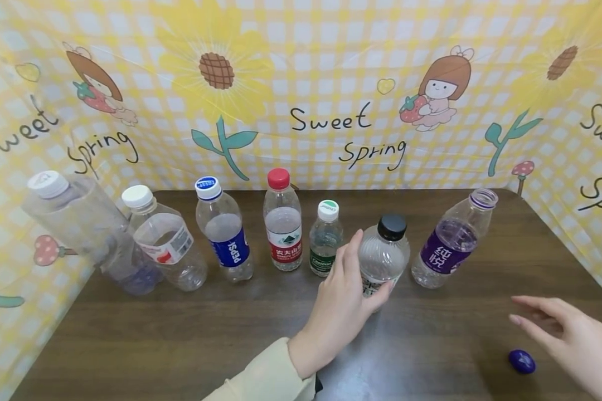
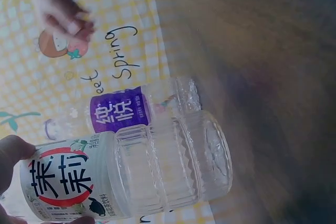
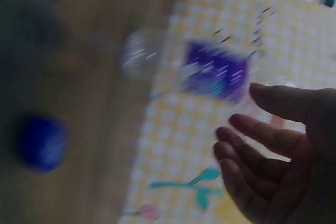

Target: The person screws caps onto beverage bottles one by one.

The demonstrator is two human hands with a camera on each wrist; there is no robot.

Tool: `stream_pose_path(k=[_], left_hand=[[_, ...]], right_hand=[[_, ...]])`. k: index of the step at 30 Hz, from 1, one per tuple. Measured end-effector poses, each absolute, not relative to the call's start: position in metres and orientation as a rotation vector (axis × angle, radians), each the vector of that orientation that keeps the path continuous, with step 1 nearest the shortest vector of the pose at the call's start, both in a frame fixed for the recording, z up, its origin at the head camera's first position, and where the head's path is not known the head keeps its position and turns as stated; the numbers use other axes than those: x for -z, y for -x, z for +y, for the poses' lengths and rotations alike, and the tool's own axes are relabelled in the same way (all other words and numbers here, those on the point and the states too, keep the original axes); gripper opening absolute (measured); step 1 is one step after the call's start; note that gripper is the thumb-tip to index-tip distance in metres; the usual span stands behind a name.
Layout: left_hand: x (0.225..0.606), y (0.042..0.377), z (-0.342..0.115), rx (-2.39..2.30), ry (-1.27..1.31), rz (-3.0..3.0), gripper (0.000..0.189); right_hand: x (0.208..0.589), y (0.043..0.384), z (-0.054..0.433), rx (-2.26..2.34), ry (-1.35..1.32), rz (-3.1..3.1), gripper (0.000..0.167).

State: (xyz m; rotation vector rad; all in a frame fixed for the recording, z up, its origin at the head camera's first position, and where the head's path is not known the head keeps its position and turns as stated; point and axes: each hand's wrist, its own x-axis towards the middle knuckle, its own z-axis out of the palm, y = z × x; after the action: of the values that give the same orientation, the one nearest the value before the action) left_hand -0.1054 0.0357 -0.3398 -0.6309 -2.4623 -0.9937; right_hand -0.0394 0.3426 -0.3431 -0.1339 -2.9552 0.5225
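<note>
My left hand (image 1: 338, 303) holds a clear ribbed bottle (image 1: 383, 256) with a black cap, thumb on one side and fingers on the other. In the left wrist view its pale label (image 2: 68, 182) carries large dark characters and a red ring. Just right of it stands an uncapped clear bottle (image 1: 446, 245) with a purple label. My right hand (image 1: 574, 337) hovers at the right with nothing in it, fingers loosely bent. Beside it, a small purple cap (image 1: 522, 362) lies on the table; the right wrist view shows this cap (image 3: 42, 142) blurred.
Left of my left hand stand a small green-labelled bottle (image 1: 326, 239), a red-capped bottle (image 1: 283, 223), a Pepsi bottle (image 1: 226, 234) and white-capped bottles (image 1: 165, 239), one large (image 1: 90, 228). A yellow checked cloth (image 1: 301, 72) hangs behind the brown table (image 1: 180, 334).
</note>
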Motion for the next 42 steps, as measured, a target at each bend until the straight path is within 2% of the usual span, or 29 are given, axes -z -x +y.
stream_pose_path(k=[6,11,19,27,42], left_hand=[[0.338,0.120,0.047,0.973,0.610,-2.514,0.081],[0.338,0.132,0.058,0.953,0.561,-2.529,0.083],[0.345,0.147,0.070,0.922,0.520,-2.517,0.082],[0.347,0.161,0.074,0.920,0.486,-2.495,0.081],[0.346,0.166,0.076,0.918,0.496,-2.532,0.085]], right_hand=[[0.377,0.032,0.369,-0.459,0.214,-3.294,0.063],[0.400,0.031,0.379,-0.423,0.257,-3.453,0.069],[0.418,0.029,0.386,-0.476,0.193,-3.430,0.059],[0.418,0.027,0.385,-0.466,0.184,-3.404,0.056],[0.424,0.028,0.391,-0.470,0.164,-3.413,0.044]])
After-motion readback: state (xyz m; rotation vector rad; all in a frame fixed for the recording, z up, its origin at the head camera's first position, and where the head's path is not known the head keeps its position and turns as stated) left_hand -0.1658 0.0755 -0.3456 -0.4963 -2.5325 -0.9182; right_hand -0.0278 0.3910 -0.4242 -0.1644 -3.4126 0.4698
